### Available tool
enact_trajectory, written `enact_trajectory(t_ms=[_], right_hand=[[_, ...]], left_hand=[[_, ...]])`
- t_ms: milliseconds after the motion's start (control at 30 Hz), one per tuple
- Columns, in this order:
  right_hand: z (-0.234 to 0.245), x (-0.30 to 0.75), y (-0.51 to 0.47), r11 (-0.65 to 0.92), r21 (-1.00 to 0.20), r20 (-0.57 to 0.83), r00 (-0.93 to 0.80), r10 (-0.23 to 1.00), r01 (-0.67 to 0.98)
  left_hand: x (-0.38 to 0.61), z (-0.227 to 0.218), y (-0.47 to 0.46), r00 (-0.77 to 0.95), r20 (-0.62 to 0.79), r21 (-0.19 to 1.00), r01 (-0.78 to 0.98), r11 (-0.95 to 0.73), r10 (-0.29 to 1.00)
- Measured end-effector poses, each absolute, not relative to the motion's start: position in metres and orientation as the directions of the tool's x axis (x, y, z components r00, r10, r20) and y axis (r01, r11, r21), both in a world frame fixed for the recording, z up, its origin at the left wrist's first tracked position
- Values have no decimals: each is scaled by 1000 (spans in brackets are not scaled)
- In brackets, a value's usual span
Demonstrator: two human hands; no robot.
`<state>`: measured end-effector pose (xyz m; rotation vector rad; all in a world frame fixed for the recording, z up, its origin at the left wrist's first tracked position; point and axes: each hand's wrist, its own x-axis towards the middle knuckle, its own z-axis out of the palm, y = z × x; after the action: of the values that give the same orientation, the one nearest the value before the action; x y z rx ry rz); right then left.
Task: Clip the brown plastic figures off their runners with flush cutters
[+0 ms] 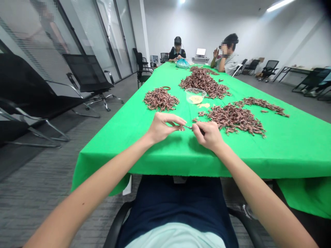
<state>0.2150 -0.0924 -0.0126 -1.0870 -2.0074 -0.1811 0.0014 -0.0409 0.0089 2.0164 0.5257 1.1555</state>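
My left hand [165, 128] pinches a small brown dried piece [181, 128] between thumb and fingertips. My right hand [208, 136] grips a slim metal tool [190, 127], perhaps tweezers, and its tip reaches that piece. Both hands hover over the green cloth-covered table [284, 144], near its front edge. Just right of my right hand lies a large heap of similar brown pieces [234, 120]. Another heap [160, 99] sits to the left, and a third [204, 82] lies farther back. A clear plastic bowl [196, 95] holding yellowish powder stands between them.
Two co-workers sit at the table's far end and right side, one [177, 51] behind a blue plastic bag [182, 63], the other [227, 57] with a raised hand. Black chairs [88, 74] stand along the glass wall at left. My lap lies below the table edge.
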Motion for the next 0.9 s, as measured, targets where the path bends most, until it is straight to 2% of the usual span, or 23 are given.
enact_trajectory(t_ms=[167, 333, 433, 600, 900], right_hand=[[-11, 215, -91, 625, -316, 687, -282, 670, 714], [-10, 216, -92, 627, -338, 686, -272, 674, 702], [-11, 218, -92, 624, -295, 736, -244, 631, 724], [-15, 219, -92, 612, -184, 812, -232, 535, 769], [-16, 220, -91, 606, -83, 842, -269, 467, 791]], left_hand=[[2, 7, -46, 470, 617, 690, 62, -721, 631], [4, 5, -44, 434, 619, 709, 50, -703, 655], [4, 6, -41, 414, 577, 770, 13, -638, 704], [3, 9, -39, 507, 444, 879, -87, -469, 739], [1, 13, -40, 609, 319, 945, -140, -297, 726]])
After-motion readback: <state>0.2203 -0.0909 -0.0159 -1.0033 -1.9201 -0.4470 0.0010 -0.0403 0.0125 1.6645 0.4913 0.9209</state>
